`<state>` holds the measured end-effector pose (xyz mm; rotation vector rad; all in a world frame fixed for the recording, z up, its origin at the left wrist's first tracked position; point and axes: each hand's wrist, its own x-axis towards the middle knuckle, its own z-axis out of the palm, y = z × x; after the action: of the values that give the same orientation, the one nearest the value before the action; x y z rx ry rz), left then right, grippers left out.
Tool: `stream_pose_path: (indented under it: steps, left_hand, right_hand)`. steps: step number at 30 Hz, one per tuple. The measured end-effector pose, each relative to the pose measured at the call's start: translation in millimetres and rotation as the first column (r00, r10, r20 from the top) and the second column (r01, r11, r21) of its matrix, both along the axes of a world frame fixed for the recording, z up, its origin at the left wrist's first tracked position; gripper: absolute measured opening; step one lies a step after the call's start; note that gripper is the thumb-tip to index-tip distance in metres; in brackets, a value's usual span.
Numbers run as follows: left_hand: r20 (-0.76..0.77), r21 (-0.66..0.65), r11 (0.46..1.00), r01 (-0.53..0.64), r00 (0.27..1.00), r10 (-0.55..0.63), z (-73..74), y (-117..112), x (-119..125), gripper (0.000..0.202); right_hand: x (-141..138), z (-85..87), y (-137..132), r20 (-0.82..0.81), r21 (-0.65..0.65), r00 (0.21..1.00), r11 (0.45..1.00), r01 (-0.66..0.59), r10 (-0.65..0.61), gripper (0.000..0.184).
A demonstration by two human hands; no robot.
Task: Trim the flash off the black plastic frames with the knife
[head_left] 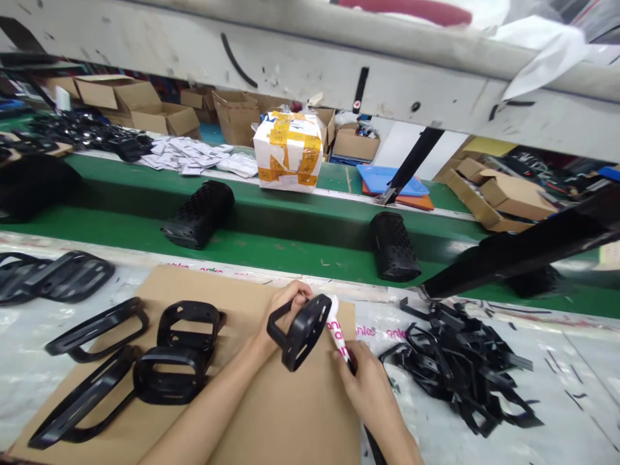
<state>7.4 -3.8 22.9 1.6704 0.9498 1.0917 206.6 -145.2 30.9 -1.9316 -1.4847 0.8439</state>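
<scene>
Over a flat cardboard sheet [276, 420], my left hand [285, 310] is closed on the upper side of a black plastic frame [303, 332] with slots in it. My right hand [365, 378] grips a slim tool wrapped in white tape with pink letters [338, 329]. Its upper end is right beside the frame's right edge; whether they touch is unclear. What the wrapping covers is hidden. Several similar black frames [169, 374] lie at the left of the cardboard. A heap of thin black plastic pieces [460, 361] lies right of my right hand.
Beyond the bench runs a green conveyor belt [281, 248] with black perforated housings [394, 245] on it. A white box with yellow tape [289, 152] stands behind. A dark post [523, 242] slants in at right, and a pale beam [300, 58] crosses overhead.
</scene>
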Motion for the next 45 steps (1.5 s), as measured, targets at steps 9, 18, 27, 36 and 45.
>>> stream_pose_path:
  steps: [9, 18, 27, 36, 45]
  left_hand:
    - [-0.048, 0.092, 0.995, 0.037, 0.998, -0.033, 7.5, -7.4, 16.2, 0.053]
    - [-0.064, 0.075, 0.991, -0.106, 0.992, 0.111, -9.3, -6.9, 10.2, 0.017]
    - [-0.017, 0.233, 0.972, 0.02, 1.0, -0.016, -4.4, -12.8, 14.4, 0.015]
    - [0.025, 0.316, 0.948, -0.045, 0.999, 0.04, 2.6, -22.9, 21.6, 0.02]
    - [0.066, 0.284, 0.955, -0.083, 0.996, 0.067, 8.1, -31.1, 26.9, 0.014]
  right_hand:
    - [0.9, 32.2, 49.2, -0.277, 0.337, 0.94, 0.936, -0.101, 0.201, 0.046]
    - [-21.5, -5.1, 95.1, -0.264, 0.473, 0.93, 0.874, -0.106, 0.256, 0.025]
    - [-17.2, -24.9, 79.7, -0.268, 0.518, 0.943, 0.855, -0.033, 0.198, 0.028]
    - [-17.2, -32.1, 75.6, -0.358, 0.495, 0.912, 0.869, 0.003, 0.202, 0.027]
    - [-21.7, -30.7, 67.1, -0.414, 0.414, 0.894, 0.91, 0.016, 0.173, 0.024]
